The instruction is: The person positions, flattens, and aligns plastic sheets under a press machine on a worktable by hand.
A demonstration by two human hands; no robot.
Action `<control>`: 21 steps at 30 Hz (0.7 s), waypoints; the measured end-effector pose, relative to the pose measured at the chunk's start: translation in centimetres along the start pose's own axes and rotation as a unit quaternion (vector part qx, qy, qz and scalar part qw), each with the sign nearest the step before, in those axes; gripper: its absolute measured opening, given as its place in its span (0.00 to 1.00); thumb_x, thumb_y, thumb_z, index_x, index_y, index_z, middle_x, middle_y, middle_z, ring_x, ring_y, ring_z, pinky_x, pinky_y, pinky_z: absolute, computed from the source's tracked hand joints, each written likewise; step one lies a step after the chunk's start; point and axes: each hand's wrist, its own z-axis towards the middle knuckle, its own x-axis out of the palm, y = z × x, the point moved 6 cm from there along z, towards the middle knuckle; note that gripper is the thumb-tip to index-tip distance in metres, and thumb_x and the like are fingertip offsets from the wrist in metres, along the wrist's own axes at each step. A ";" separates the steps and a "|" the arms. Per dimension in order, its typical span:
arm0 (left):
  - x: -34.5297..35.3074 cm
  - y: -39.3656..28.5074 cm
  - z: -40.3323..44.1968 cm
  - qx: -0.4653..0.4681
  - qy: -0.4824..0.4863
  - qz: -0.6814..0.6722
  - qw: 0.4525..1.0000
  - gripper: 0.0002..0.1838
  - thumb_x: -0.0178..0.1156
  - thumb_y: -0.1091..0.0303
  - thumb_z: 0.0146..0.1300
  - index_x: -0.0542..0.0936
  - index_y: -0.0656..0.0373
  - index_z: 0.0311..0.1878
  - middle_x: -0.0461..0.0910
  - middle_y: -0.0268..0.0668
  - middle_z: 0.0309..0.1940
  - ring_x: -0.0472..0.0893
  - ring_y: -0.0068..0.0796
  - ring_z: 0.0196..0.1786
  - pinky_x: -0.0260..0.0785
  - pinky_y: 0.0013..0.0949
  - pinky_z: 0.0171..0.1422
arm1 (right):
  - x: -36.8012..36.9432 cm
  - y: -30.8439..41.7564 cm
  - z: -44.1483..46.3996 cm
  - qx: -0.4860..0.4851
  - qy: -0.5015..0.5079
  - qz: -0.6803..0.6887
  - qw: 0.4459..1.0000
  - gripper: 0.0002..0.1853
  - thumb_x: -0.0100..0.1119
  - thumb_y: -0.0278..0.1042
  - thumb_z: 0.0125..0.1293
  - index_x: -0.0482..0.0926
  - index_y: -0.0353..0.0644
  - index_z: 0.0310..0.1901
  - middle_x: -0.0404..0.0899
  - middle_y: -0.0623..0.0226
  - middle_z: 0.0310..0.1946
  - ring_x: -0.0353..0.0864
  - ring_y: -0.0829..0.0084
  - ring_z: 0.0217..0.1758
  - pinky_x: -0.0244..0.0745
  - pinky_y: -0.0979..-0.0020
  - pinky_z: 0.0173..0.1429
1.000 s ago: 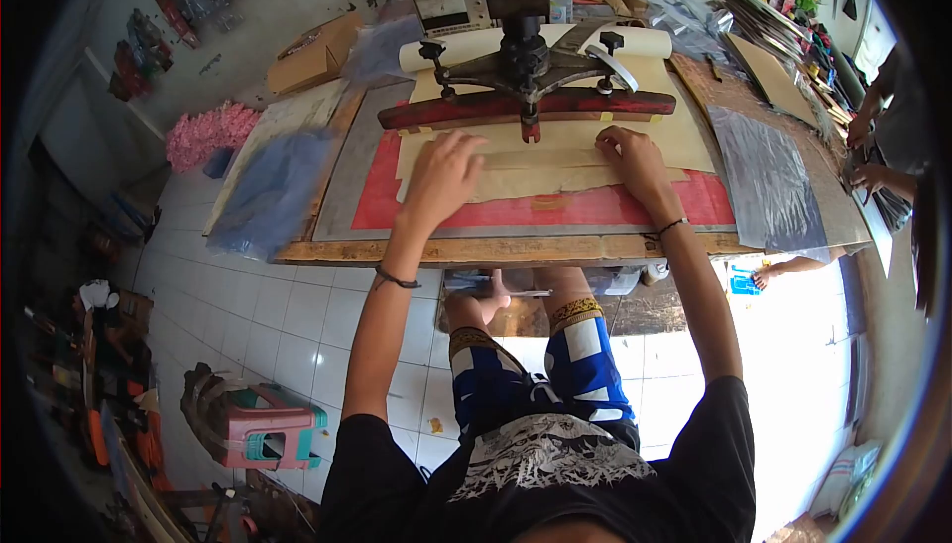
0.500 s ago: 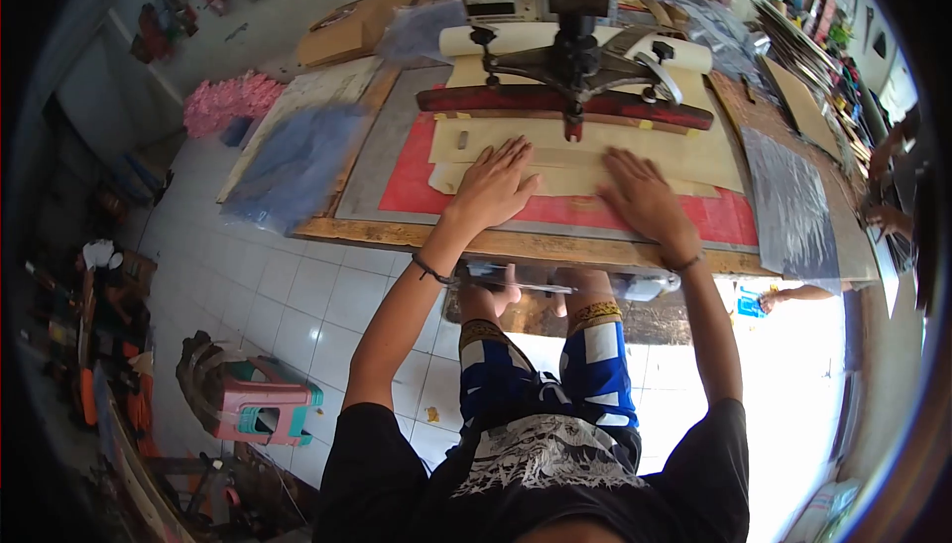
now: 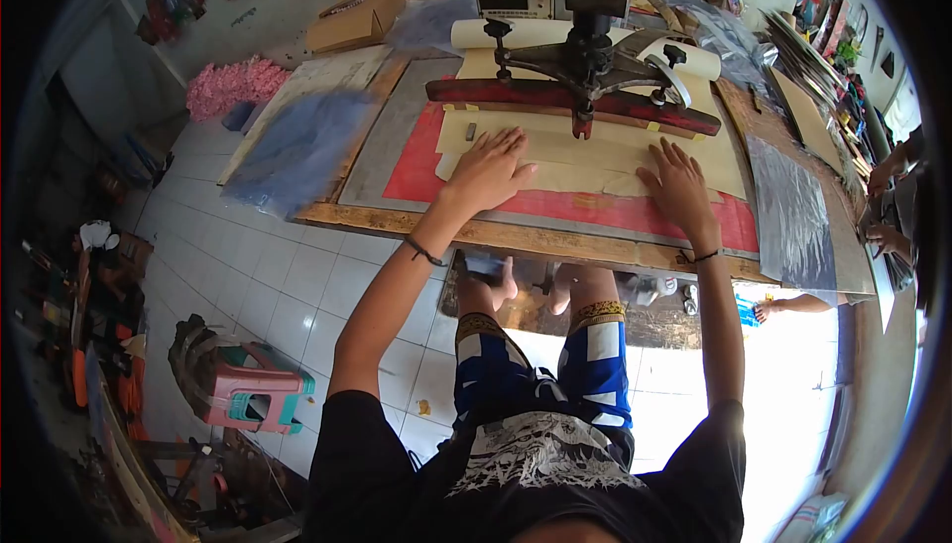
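Note:
A pale yellow sheet [image 3: 585, 151] lies over a red sheet [image 3: 416, 166] on the grey bed of a worktable. My left hand [image 3: 488, 170] rests flat on the yellow sheet's left part, fingers stretched forward. To the right, my right hand [image 3: 681, 186] is spread on its near right part, thumb apart. Neither hand grips anything. Just beyond my fingers, a machine's red-edged pressing bar [image 3: 516, 97] hangs from a black metal bracket [image 3: 590, 62]. A small grey metal piece [image 3: 471, 131] sits on the yellow sheet near my left fingertips.
Blue clear plastic sheets [image 3: 297, 151] lie at the left, more plastic film [image 3: 788, 196] at the right. A cream roll [image 3: 476, 34] is behind the bar. A pink stool [image 3: 258, 389] stands on the tiles. Another person's hand [image 3: 888, 241] holds sheets at the far right.
My right hand has shifted right and slightly nearer along the yellow sheet. My left hand stays flat in nearly the same spot. The shiny clear strip under the table edge mostly no longer shows.

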 end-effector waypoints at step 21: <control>0.2 4.8 3.9 -0.088 0.004 -0.012 0.996 0.36 0.43 0.49 0.81 0.64 0.68 0.79 0.61 0.48 0.82 0.58 0.43 0.85 0.49 0.47 0.88 | 1.4 2.7 4.9 -0.151 -0.053 0.138 0.977 0.30 0.52 0.53 0.79 0.77 0.33 0.67 0.73 0.46 0.72 0.68 0.46 0.77 0.62 0.54 0.81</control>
